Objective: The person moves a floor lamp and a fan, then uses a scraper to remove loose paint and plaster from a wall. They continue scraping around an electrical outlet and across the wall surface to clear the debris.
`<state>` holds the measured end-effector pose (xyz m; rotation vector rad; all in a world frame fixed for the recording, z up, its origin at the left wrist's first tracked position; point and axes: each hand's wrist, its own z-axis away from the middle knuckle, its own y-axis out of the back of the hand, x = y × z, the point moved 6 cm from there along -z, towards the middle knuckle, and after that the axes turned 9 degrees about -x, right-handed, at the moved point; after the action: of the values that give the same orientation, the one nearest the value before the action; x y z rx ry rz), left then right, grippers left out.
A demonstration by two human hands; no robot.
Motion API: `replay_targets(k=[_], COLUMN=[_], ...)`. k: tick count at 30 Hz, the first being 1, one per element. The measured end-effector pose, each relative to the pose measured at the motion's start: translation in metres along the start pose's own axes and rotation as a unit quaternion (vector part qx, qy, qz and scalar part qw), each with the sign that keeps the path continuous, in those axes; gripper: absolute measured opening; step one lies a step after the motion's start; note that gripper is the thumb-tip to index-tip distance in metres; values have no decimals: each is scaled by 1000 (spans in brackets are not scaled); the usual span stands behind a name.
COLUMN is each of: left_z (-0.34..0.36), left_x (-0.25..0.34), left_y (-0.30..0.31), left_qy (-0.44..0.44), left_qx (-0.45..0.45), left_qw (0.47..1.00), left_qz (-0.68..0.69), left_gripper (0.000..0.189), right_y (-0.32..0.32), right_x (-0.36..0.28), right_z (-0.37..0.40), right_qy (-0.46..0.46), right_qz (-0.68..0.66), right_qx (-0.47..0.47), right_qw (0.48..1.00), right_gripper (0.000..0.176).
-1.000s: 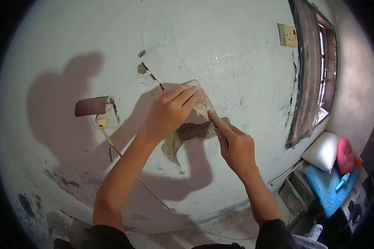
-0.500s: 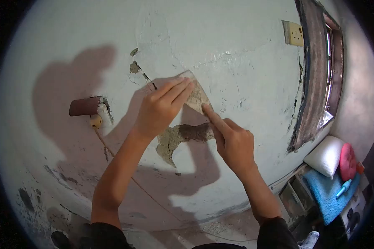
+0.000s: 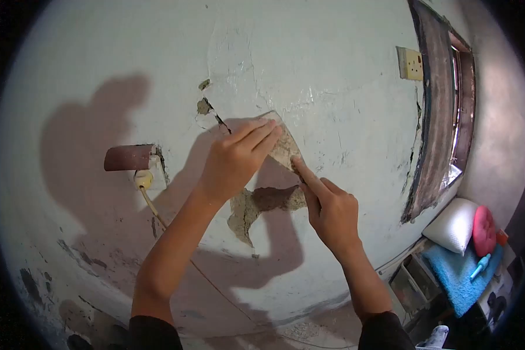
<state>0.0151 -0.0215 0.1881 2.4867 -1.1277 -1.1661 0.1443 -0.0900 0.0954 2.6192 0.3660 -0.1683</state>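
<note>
The right hand (image 3: 332,213), fingers curled and grasping nothing, presses its forefinger on a sheet's (image 3: 286,149) lower edge. The left hand (image 3: 233,160), grip released, lies flat on the sheet against the wall (image 3: 332,70), above a bare patch (image 3: 256,204).

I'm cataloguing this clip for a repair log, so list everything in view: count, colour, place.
wall: one, pale green, fills most of the view
bare patch: one, grey-brown, below the hands
sheet: one, beige, on the wall under both hands
cylinder: one, brown, left on the wall
plug: one, yellow, under the cylinder, cable running down
socket: one, cream, upper right
window frame: one, brown, right edge
pillow: one, white, lower right
cushion: one, pink, beside the pillow
towel: one, blue, below the pillow
left hand: one, fingers flat on the sheet
right hand: one, index fingertip on the sheet
</note>
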Motion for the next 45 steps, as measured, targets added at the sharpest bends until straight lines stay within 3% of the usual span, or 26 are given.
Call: replay_targets(k=[6,8,12,17,22,25,30,36,45], left_z=[0,-11,-7,3,-4,3,-7,-1,-3], left_x=[4,-3,-1,5,-13,0,-14,-10,-7], left_y=[3,12,10,10,19,11,16,-3,-4], left_qy=[-7,39,-7,16,46,-5,58,-4,14], left_qx=[39,12,-33,-54,-15,-42,-28,-34,-20], left_qw=[999,999,999,998,999,999,998,999,998], left_qz=[-13,8,0,10,-2,-19,-3,-42,-63], left_gripper=[30,35,36,35,37,37,36,35,32], right_y=[3,8,16,12,10,8,3,5,7], right_x=[-4,-6,-9,-6,-18,-14,-17,-17,-16], right_z=[-6,-10,-6,1,-22,-4,-22,-10,-10], right_qy=[-7,-10,-12,5,-5,-13,0,-26,-19], right_qz=[9,-4,17,1,19,3,-38,-31,-15], right_qx=[-6,-5,-34,-21,-11,-29,-8,-31,-23], right_qw=[1000,1000,999,1000,1000,999,999,999,999], right_gripper=[51,50,48,47,48,48,50,48,47])
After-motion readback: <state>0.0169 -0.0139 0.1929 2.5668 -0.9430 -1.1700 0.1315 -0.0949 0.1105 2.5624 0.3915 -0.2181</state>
